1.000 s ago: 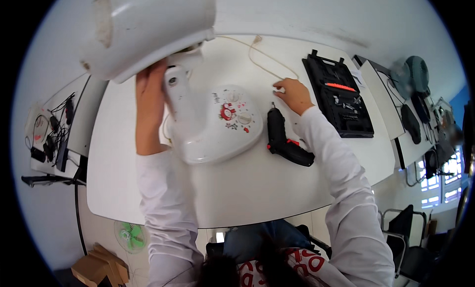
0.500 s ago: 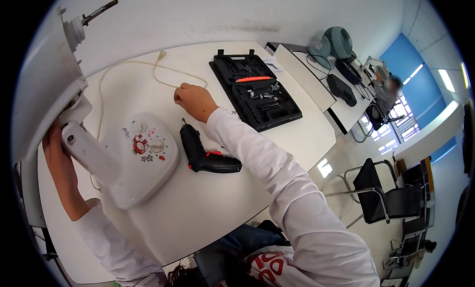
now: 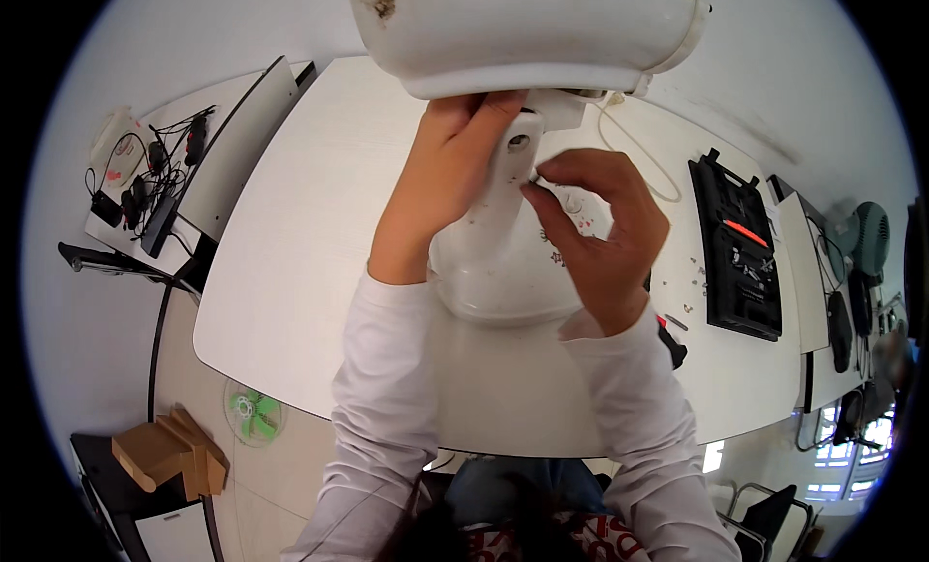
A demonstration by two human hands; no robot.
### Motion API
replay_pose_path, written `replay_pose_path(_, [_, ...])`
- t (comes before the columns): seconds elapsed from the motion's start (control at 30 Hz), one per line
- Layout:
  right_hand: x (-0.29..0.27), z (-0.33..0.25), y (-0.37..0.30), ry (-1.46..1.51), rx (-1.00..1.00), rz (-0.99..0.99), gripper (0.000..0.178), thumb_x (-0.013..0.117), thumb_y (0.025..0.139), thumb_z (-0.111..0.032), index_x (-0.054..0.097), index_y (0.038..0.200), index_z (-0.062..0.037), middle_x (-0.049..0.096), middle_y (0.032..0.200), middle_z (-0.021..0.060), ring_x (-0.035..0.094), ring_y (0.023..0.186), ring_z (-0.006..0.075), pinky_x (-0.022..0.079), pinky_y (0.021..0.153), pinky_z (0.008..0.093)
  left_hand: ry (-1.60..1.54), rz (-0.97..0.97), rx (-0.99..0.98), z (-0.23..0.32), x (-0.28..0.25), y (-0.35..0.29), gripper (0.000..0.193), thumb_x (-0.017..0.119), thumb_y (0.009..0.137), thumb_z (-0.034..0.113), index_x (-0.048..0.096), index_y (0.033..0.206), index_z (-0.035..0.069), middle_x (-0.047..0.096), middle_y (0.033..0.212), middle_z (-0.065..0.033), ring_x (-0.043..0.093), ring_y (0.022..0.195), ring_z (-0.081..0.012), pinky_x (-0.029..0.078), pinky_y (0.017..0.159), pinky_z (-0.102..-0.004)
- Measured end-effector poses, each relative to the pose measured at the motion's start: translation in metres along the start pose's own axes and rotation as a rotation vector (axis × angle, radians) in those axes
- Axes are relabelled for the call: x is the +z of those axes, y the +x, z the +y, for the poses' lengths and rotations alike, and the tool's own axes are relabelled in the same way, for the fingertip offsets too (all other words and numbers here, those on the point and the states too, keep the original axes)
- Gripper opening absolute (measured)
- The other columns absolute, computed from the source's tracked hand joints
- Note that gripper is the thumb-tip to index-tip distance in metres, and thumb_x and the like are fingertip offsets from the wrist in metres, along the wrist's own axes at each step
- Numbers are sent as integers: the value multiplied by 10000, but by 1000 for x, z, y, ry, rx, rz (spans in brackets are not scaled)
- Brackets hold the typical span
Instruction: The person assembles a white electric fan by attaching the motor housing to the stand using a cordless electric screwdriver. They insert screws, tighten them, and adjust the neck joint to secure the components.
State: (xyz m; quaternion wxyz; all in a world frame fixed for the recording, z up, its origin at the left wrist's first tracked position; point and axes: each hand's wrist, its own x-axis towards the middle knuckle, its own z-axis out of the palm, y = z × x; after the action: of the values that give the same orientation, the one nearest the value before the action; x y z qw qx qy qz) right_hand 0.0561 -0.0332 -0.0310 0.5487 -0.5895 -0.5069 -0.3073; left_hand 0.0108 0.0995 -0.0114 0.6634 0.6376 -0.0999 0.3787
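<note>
A white fan stands on the table, with its motor housing at the top, its neck in the middle and its base below. My left hand is wrapped around the upper neck, just under the housing, with its fingertips hidden. My right hand pinches a small screw-like metal piece between thumb and forefinger, against the right side of the neck. Behind my right sleeve, a black and red power screwdriver shows only in part.
An open black tool case lies at the right, with several loose screws beside it. The fan's pale cord curves behind. Cables and a partition are at the left. A green fan blade lies on the floor near a cardboard box.
My right hand has come from the far side of the table to the fan's neck, now with a small piece in its pinch. My view has swung left; my left hand still holds the neck.
</note>
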Motion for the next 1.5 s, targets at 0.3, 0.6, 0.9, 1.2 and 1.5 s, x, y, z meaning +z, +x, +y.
replay_pose_path(0.3, [29, 15, 2, -108, -118, 232, 250, 741, 642, 55, 610, 830, -46, 624, 819, 40, 583, 727, 187, 472, 602, 276, 14, -66, -96, -3, -2, 4, 412, 529, 899, 230, 474, 1236, -1, 522, 1201, -83, 444, 1138, -181, 306, 986, -300])
replay_pose_path(0.6, [30, 18, 1, -17, -53, 240, 224, 754, 655, 35, 623, 819, -45, 618, 800, 37, 560, 656, 146, 460, 518, 233, -4, -21, 32, -6, 4, 4, 245, 496, 917, 212, 552, 941, -26, 558, 835, -31, 451, 788, -114, 393, 738, -257])
replay_pose_path(0.9, [29, 13, 4, 364, 290, 215, 192, 740, 690, 24, 590, 797, -29, 601, 794, 26, 570, 641, 105, 465, 517, 212, 36, -34, 39, -9, 0, 6, 243, 492, 918, 211, 551, 943, -24, 556, 843, -18, 449, 786, -111, 389, 736, -250])
replay_pose_path(1.2, [28, 16, 0, 140, 184, 197, 165, 734, 679, 36, 651, 801, -37, 582, 794, 25, 572, 632, 117, 471, 514, 223, 15, 5, 18, -8, 4, 5, 235, 488, 920, 208, 554, 940, -17, 549, 832, -16, 447, 785, -109, 386, 734, -248])
replay_pose_path(1.5, [24, 26, -4, -1, -99, 178, 216, 693, 662, 130, 675, 833, -2, 595, 839, 63, 582, 678, 125, 497, 528, 210, 75, -39, 88, -10, 3, 8, 214, 471, 924, 190, 519, 890, -15, 517, 791, -11, 415, 754, -111, 372, 707, -248])
